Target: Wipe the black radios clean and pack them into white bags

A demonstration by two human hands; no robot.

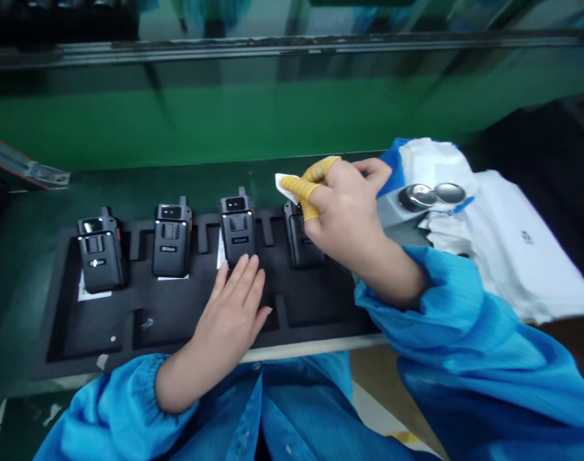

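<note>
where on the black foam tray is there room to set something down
The black foam tray's front-left recess, below the leftmost black handheld device, is free. So is the recess between the left hand and right forearm. It's crowded at the third and fourth devices, under the right hand pinching a white wipe.

A blue smock [465,339] with gathered cuffs [138,390], and yellow finger cots [298,191] on the right hand [344,214].

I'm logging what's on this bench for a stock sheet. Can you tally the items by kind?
Black handheld devices: 4
Yellow finger cots: 2
White wipe: 1
Round metal discs: 2
Total: 9
</note>
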